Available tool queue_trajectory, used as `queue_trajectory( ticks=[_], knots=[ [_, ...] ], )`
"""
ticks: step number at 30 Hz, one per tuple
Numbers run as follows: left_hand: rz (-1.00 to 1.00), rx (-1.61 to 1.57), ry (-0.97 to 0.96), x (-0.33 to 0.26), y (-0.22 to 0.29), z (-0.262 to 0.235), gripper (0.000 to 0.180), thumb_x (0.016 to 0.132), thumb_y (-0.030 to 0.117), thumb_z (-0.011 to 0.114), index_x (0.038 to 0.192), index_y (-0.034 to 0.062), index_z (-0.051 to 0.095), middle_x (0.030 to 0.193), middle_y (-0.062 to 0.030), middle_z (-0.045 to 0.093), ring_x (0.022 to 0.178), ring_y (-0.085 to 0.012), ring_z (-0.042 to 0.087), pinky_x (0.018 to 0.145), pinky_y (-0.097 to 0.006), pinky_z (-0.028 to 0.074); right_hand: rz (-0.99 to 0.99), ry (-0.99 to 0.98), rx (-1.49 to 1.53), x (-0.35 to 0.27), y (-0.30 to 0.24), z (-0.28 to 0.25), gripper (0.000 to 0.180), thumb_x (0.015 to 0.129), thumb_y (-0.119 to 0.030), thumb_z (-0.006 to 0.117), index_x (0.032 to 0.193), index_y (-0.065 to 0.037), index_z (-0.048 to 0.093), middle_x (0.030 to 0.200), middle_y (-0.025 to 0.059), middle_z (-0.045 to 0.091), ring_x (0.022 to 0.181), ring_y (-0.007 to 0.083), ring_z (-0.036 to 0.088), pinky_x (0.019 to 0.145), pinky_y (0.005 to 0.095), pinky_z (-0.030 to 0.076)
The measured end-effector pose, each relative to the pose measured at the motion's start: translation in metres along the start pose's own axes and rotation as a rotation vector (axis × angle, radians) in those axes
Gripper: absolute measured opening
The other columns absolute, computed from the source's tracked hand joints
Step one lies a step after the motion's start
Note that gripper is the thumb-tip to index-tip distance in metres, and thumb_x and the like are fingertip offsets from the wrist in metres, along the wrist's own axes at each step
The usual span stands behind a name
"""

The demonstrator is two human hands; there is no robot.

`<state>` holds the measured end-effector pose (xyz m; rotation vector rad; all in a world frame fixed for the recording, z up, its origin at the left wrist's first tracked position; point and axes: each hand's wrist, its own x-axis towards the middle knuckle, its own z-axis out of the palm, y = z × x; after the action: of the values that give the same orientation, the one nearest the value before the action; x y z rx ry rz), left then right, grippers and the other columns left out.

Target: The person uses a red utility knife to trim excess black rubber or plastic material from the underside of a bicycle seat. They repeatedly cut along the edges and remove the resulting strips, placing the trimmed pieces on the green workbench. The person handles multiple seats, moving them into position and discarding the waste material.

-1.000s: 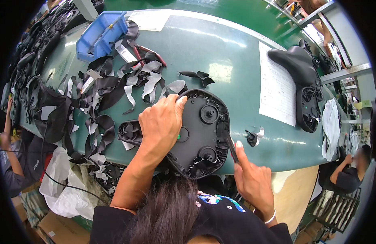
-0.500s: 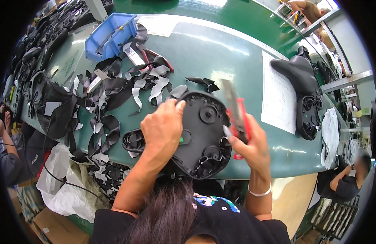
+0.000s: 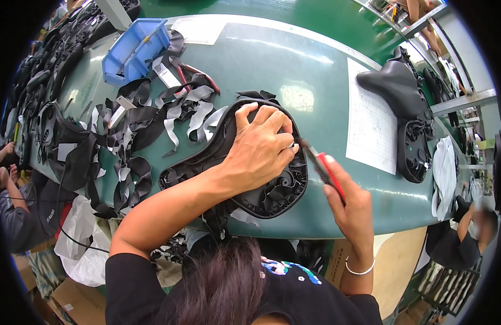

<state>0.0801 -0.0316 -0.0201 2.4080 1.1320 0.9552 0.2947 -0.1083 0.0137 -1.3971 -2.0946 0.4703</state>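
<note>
A black bicycle saddle [image 3: 193, 172] lies upside down at the table's near edge, nose to the left, its cover folded round the rim. My left hand [image 3: 260, 142] reaches across its wide end, fingers bent and pressed into the underside near the far right rim. What lies beneath those fingers is hidden. My right hand [image 3: 350, 203] is closed round a slim red-and-dark hand tool [image 3: 327, 172]. The tool's tip points at the saddle's right rim, close to my left fingertips; whether it touches cannot be told. Its exact kind is unclear.
Black and grey offcut strips [image 3: 136, 122] litter the table's left side. Red-handled pliers [image 3: 199, 77] lie near a blue bin [image 3: 134, 51]. At right are a printed sheet [image 3: 367, 127], more saddles [image 3: 394, 89] and a pale cloth [image 3: 442, 176]. Other people sit at both sides.
My left hand has moved right, from the saddle's left edge to its wide end. The saddle has tilted and shifted. My right hand has moved slightly right and lower, and the tool has turned.
</note>
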Motion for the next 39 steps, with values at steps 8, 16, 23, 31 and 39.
queue_trajectory(
  ticks=[8, 16, 23, 31, 39],
  knots=[
    [-0.315, 0.099, 0.507, 0.003, -0.007, -0.018, 0.021, 0.085, 0.026, 0.068, 0.082, 0.0052, 0.070, 0.116, -0.0080, 0.055, 0.110, -0.0244, 0.046, 0.096, -0.039, 0.029, 0.168, -0.208, -0.349, -0.021, -0.041, -0.020, 0.048, 0.083, -0.010, 0.062, 0.130, -0.020, 0.056, 0.054, 0.0080, 0.050, 0.043, 0.0268, 0.050, 0.044, 0.0390, 0.036],
    [-0.677, -0.914, 0.346, -0.038, 0.003, -0.052, 0.028, 0.097, 0.027, 0.055, 0.108, 0.0008, 0.057, 0.090, -0.0062, 0.065, 0.091, -0.0150, 0.059, 0.086, -0.030, 0.044, -0.137, -0.397, -0.449, 0.071, 0.007, -0.045, 0.044, 0.081, -0.012, 0.063, 0.124, -0.024, 0.062, 0.066, 0.0077, 0.061, 0.055, 0.0258, 0.057, 0.052, 0.0348, 0.044],
    [-0.283, -1.644, 0.495, -0.044, -0.038, -0.097, 0.026, 0.101, 0.029, 0.046, 0.084, 0.0096, 0.048, 0.060, 0.0037, 0.039, 0.052, -0.0123, 0.047, 0.058, -0.029, 0.046, -0.207, -0.442, -0.653, 0.042, -0.027, -0.040, 0.048, 0.078, -0.012, 0.065, 0.124, -0.026, 0.061, 0.056, 0.0044, 0.047, 0.046, 0.0220, 0.049, 0.046, 0.0357, 0.037],
    [0.039, 0.165, -0.341, -0.008, -0.016, -0.087, 0.024, 0.070, 0.026, 0.076, 0.080, 0.0064, 0.066, 0.119, -0.0130, 0.053, 0.119, -0.0323, 0.044, 0.100, -0.045, 0.034, -0.051, -0.348, -0.503, 0.000, -0.029, -0.047, 0.049, 0.074, -0.009, 0.067, 0.122, -0.020, 0.062, 0.053, 0.0034, 0.044, 0.041, 0.0211, 0.045, 0.042, 0.0345, 0.033],
    [-0.293, -1.276, 0.376, 0.032, 0.009, -0.048, 0.035, 0.099, 0.028, 0.048, 0.069, 0.0110, 0.040, 0.059, 0.0035, 0.033, 0.052, -0.0068, 0.029, 0.048, -0.022, 0.025, 0.226, -0.224, -0.213, -0.062, -0.030, -0.025, 0.052, 0.082, -0.009, 0.063, 0.132, -0.009, 0.051, 0.067, 0.0107, 0.062, 0.052, 0.0293, 0.060, 0.048, 0.0391, 0.044]
  ],
)
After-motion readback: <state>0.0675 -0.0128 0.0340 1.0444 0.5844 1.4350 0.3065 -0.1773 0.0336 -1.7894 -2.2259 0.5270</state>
